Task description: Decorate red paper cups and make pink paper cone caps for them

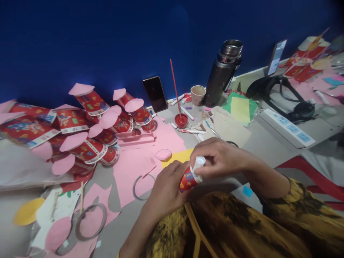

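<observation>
My left hand (167, 186) is wrapped round a small red printed paper cup (187, 180), tilted with its white rim toward the right. In my right hand (219, 156) is a white glue stick (199, 163), pinched between thumb and fingers against the cup's rim. The far end of the stick is hidden by the cup and my fingers. Beneath and beyond my hands lie a yellow sheet (178, 156) and a pink paper sheet (134, 166). A pink cut-out oval (163, 154) rests on the pink paper.
Several red cups with pink cone tops (90, 102) are piled at the left. A grey tape ring (100, 224) lies at front left. Behind stand a phone (155, 94), a red paint pot (181, 121) with a stick and a dark flask (221, 77). A power strip (286, 127) is at right.
</observation>
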The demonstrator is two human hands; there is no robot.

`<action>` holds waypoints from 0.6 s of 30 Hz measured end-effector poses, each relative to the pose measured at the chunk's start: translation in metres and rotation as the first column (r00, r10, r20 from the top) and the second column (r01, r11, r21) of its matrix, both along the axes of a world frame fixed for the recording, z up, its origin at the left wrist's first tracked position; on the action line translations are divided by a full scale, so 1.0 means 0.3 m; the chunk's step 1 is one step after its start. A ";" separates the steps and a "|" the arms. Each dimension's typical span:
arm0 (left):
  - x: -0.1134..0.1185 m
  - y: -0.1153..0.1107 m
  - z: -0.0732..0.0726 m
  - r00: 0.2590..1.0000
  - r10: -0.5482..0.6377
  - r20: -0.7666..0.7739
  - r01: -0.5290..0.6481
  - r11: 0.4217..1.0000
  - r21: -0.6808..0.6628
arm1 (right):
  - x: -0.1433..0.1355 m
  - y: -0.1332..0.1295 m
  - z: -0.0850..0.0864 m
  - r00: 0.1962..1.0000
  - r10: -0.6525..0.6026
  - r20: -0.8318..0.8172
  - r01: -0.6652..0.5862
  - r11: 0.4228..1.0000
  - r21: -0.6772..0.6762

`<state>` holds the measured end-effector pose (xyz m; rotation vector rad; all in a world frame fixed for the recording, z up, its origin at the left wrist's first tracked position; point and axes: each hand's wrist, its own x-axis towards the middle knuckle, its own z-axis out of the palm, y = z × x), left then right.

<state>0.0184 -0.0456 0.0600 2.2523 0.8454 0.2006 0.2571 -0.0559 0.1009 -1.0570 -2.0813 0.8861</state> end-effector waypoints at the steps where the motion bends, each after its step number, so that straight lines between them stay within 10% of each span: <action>1: -0.002 -0.003 -0.004 1.000 -0.009 0.013 0.008 1.000 0.021 | 0.001 0.008 -0.002 0.999 -0.042 -0.023 0.042 0.999 -0.024; 8: -0.019 -0.018 -0.032 0.978 -0.013 0.210 -0.020 0.988 0.153 | 0.022 0.053 -0.041 0.926 -0.326 -0.188 0.246 0.902 -0.354; 18: -0.002 -0.017 -0.030 0.886 0.148 0.440 -0.270 0.935 0.229 | -0.001 0.008 -0.201 0.604 -0.640 -0.474 0.232 0.711 -0.663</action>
